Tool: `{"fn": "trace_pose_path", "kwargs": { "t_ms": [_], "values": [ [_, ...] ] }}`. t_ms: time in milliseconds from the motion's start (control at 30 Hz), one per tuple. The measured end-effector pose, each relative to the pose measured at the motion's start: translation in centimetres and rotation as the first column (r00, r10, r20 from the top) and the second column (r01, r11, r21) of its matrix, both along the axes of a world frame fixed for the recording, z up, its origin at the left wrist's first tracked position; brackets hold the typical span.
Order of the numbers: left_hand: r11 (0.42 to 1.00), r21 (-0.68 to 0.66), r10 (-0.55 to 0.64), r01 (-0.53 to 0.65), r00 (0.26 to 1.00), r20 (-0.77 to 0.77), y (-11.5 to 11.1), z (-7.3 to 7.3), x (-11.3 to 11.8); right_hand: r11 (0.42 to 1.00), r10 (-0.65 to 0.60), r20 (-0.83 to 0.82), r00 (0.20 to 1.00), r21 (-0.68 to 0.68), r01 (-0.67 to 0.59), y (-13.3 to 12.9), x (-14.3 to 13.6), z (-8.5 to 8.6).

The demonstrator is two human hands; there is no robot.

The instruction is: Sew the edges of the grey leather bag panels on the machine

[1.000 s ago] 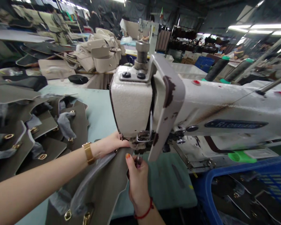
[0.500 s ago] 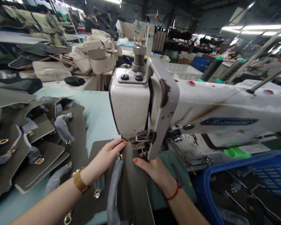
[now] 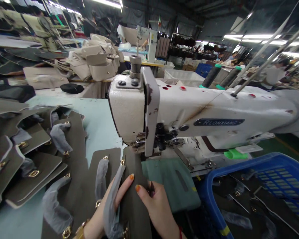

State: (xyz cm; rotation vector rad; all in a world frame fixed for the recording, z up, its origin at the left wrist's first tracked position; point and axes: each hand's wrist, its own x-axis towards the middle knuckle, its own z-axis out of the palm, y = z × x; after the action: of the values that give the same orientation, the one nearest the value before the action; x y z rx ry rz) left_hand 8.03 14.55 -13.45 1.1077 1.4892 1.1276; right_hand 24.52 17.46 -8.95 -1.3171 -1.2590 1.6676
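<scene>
Rests the left thumb on a gray-brown bag panel, with the left hand partly behind its plastic-wrapped handle; cannot tell whether the covered fingers pinch or lie loose. Holds the right hand nearly closed, thumb against the panel's right edge, curled around a small dark tool, possibly thread snips, though too hidden to be sure.

Keeps both hands in front of the sewing machine, apart from its head, with the panel's far end reaching just under that head. Has similar panels with gold buckles spread left of the machine on a pale green tabletop, and a blue basket of more dark pieces to its front right. Sees beige bag pieces heaped behind the machine, to its left.
</scene>
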Motion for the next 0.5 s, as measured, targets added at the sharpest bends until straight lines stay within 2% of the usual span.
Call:
{"fn": "trace_pose_path", "kwargs": {
  "t_ms": [67, 133, 300, 400, 500],
  "values": [
    [1.0, -0.023, 0.01, -0.01, 1.0, 0.012, 0.5, -0.2, 0.1, 0.999, -0.001, 0.056, 0.998, 0.05, -0.002, -0.1, -0.2, -0.1],
    [0.996, -0.079, 0.038, -0.035, 0.999, 0.036, 0.9, 0.1, 0.5, 0.998, 0.002, 0.075, 0.997, 0.069, -0.008, -0.2, -0.4, 0.0],
    [0.959, -0.268, 0.155, -0.093, 0.963, 0.221, 1.4, 3.1, 2.0, 0.999, -0.02, -0.034, 0.999, -0.032, 0.019, -0.6, -0.7, 0.1],
    [0.941, -0.303, 0.216, -0.149, 0.955, 0.203, 1.5, 4.3, 2.5, 0.997, -0.027, -0.101, 0.995, -0.076, 0.02, -0.7, -0.6, 0.0],
    [0.941, -0.296, 0.224, -0.166, 0.959, 0.175, 1.5, 4.2, 2.5, 0.997, -0.022, -0.095, 0.995, -0.072, 0.015, -0.6, -0.5, 0.1]
  ]
}}
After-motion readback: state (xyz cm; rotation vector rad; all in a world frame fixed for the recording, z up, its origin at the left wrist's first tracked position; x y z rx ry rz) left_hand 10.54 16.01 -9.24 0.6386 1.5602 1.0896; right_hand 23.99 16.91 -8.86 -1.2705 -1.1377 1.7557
